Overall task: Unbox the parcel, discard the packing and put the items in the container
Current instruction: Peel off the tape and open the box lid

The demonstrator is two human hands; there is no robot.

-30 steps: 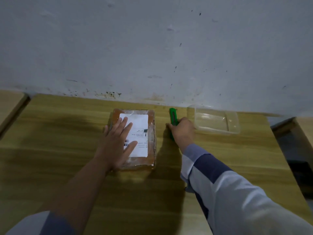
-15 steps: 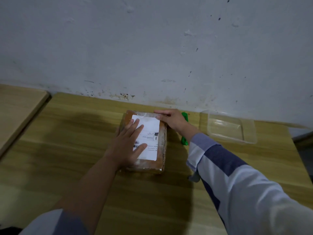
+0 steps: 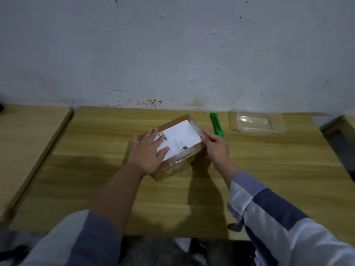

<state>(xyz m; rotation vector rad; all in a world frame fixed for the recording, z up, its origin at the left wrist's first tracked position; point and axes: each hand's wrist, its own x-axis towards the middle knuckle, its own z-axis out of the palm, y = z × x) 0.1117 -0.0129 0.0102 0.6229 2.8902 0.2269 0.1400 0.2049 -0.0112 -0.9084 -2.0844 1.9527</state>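
A brown taped parcel [image 3: 178,139] with a white shipping label lies turned at an angle in the middle of the wooden table [image 3: 96,169]. My left hand [image 3: 148,152] lies flat on its near left part, fingers spread over the label. My right hand [image 3: 216,148] holds the parcel's right edge, fingers curled round the side. A green box cutter [image 3: 216,124] lies on the table just behind my right hand, untouched. A clear plastic container [image 3: 257,121] stands open at the back right.
A stained white wall runs along the table's back edge. A second wooden tabletop [image 3: 28,135] adjoins on the left across a narrow gap. Another surface edge shows at the far right.
My right hand left the green cutter and took the parcel's right edge. The parcel has rotated so its label now runs diagonally. My left hand stayed on top.
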